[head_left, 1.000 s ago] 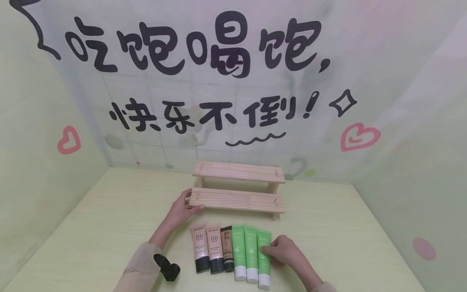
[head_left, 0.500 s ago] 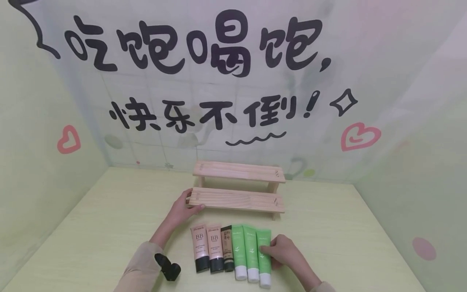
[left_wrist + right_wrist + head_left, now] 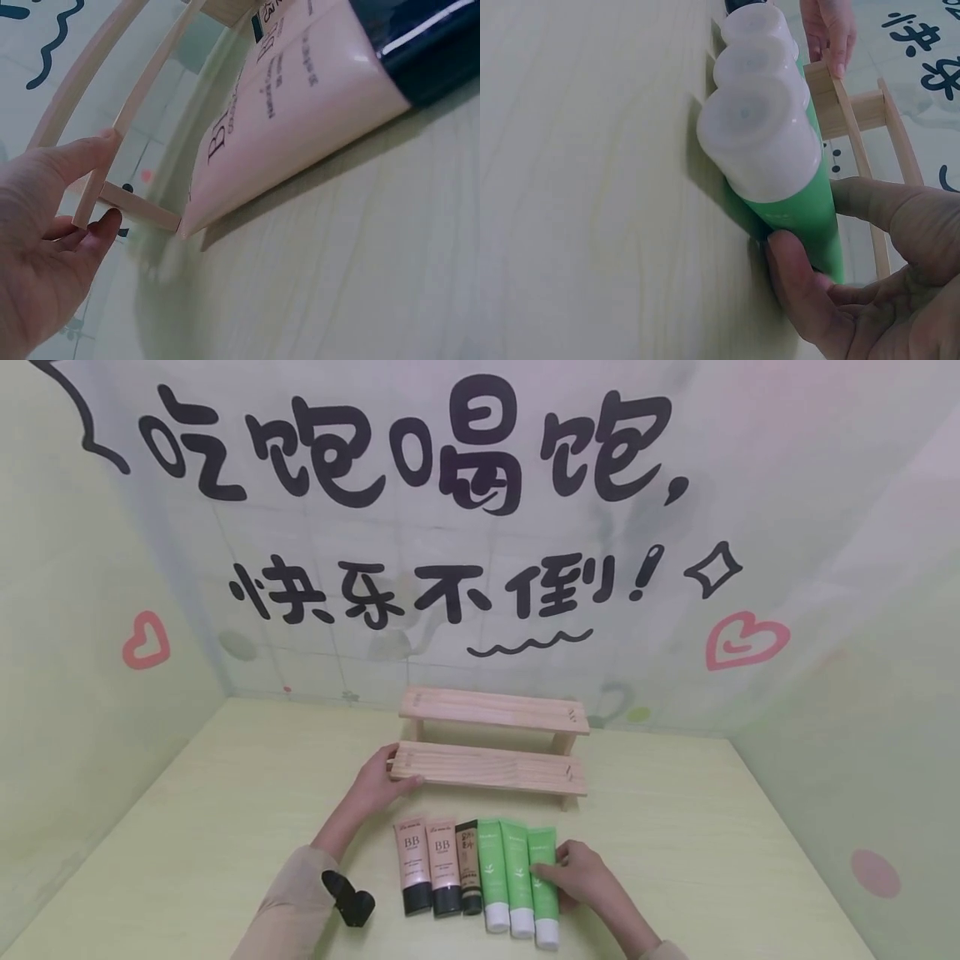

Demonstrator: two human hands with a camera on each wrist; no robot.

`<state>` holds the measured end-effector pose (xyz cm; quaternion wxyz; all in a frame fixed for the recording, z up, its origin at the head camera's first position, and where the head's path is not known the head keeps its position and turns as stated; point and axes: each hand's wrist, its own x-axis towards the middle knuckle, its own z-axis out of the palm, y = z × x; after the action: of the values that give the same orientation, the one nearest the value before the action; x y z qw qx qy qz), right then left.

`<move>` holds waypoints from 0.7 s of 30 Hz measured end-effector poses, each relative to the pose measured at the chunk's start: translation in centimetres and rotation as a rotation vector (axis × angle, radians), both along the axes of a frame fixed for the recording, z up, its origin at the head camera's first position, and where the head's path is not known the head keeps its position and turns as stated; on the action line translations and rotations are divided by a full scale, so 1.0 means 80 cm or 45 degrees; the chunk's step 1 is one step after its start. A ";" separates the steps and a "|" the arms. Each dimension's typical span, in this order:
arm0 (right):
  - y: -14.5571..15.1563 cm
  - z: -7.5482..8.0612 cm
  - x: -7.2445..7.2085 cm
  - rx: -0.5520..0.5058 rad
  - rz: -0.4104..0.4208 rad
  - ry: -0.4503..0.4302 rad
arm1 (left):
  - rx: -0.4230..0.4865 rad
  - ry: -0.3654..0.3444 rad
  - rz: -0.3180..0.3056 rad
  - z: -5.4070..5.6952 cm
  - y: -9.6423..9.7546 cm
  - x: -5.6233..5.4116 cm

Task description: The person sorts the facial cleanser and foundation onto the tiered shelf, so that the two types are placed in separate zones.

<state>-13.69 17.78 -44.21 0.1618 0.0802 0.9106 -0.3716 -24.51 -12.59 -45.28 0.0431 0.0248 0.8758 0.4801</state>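
Note:
My left hand grips the left end of the lower board of a two-step wooden rack, thumb on top and fingers beneath in the left wrist view. In the row of tubes lying before the rack, my right hand pinches the rightmost green tube between thumb and fingers. Its white cap faces the camera in the right wrist view. Beside it lie another green tube and a third green tube, all with caps toward me.
Left of the green tubes lie a slim brown-and-black tube, a pink BB cream tube and another pink BB cream tube, with black caps. The rack's higher board stands close to the printed back wall.
The head view has shifted slightly. Both hands keep their holds on the rack and the rightmost green tube.

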 end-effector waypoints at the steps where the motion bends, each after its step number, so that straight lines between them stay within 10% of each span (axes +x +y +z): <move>1: 0.000 0.000 0.000 -0.002 -0.003 -0.002 | -0.003 -0.001 0.002 0.000 0.000 0.000; 21: 0.001 -0.002 0.002 0.039 -0.035 0.032 | 0.154 -0.047 0.066 0.000 -0.001 -0.003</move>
<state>-13.49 17.85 -44.39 0.1440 0.0904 0.9171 -0.3607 -24.75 -12.68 -45.27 0.0452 -0.0040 0.8445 0.5336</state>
